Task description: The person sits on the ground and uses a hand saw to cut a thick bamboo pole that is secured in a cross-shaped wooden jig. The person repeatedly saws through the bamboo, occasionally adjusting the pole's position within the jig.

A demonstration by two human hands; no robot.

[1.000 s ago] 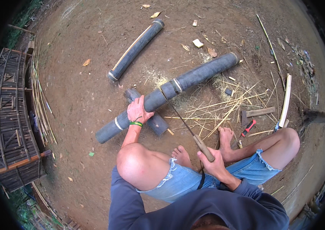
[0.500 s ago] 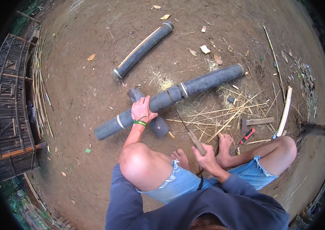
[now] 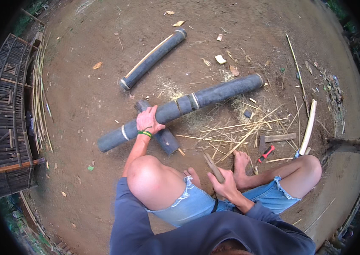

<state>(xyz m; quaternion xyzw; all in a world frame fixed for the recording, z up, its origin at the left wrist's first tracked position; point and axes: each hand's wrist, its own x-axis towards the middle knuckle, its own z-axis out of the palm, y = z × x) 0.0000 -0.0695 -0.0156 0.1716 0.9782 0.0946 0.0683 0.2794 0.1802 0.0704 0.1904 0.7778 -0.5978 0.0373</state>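
Observation:
A long dark bamboo pole (image 3: 218, 95) lies across a shorter dark bamboo piece (image 3: 166, 141) on the dirt. My left hand (image 3: 149, 120) presses on the pole near where the two cross, fingers over its top. To the right of that hand, a dark saw cut (image 3: 178, 107) runs across the pole, close to a pale node ring. My right hand (image 3: 226, 183) is closed around the wooden handle of a saw (image 3: 214, 168), in front of my lower body and apart from the pole. The saw's blade hardly shows. Pale sawdust (image 3: 169, 91) lies behind the cut.
Another dark bamboo piece (image 3: 152, 59) with a pale split strip lies farther back. At right are thin bamboo sticks (image 3: 248, 131), a hatchet (image 3: 277, 137), a red-and-black knife (image 3: 266, 154) and a pale split bamboo length (image 3: 308, 127). A bamboo-slat structure (image 3: 10, 110) stands at far left.
My right hand has drawn the saw back toward me; its blade, earlier across the pole at the cut, is no longer seen there. My left hand stays on the pole. The whole view has shifted slightly.

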